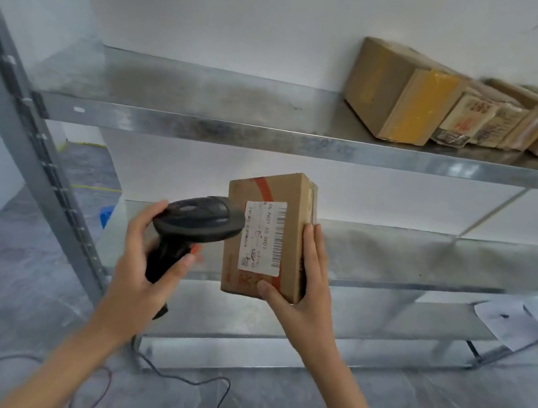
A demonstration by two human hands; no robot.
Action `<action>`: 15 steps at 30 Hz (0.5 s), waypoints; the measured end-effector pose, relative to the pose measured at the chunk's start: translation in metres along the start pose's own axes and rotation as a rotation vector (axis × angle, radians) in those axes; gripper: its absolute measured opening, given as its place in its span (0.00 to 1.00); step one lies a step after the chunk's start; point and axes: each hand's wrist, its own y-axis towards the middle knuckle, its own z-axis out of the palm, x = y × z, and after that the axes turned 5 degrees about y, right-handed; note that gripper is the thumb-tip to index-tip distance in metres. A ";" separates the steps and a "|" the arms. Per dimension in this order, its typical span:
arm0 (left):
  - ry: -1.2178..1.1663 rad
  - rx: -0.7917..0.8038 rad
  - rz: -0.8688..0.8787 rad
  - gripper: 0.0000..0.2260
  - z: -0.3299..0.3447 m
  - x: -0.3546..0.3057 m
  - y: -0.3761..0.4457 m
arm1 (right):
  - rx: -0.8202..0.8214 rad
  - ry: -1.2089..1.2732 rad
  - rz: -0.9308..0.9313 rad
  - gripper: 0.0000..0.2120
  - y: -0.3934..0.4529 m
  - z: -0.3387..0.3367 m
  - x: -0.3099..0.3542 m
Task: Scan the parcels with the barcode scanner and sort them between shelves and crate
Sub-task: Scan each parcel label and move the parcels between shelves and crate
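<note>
The right hand (300, 288) holds the small brown cardboard parcel (268, 235) by its sides, up in front of the middle metal shelf (425, 260). The left hand (146, 255) grips the black barcode scanner (197, 225). The parcel looks light and stiff.

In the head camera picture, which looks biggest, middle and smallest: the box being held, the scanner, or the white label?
1. Held box, biggest.
2. Scanner, though being nearer the camera may enlarge it.
3. White label, smallest, stuck on the box.

Two bare forearms — no sleeves, gloves, rings or watch on left grip (146, 255) or right grip (300, 288).
</note>
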 end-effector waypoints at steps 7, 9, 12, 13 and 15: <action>0.362 0.225 0.125 0.28 -0.035 0.020 -0.009 | 0.277 0.028 0.129 0.47 -0.002 -0.029 -0.027; 0.456 0.250 0.203 0.27 -0.042 0.029 -0.008 | 0.300 0.049 0.142 0.47 -0.002 -0.033 -0.029; 0.558 0.325 0.321 0.25 -0.045 0.031 -0.002 | 0.326 0.053 0.150 0.47 -0.003 -0.035 -0.032; 0.576 0.350 0.353 0.25 -0.046 0.032 0.000 | 0.329 0.051 0.149 0.47 -0.004 -0.035 -0.033; 0.585 0.380 0.383 0.25 -0.046 0.033 0.003 | 0.327 0.056 0.148 0.47 -0.004 -0.034 -0.034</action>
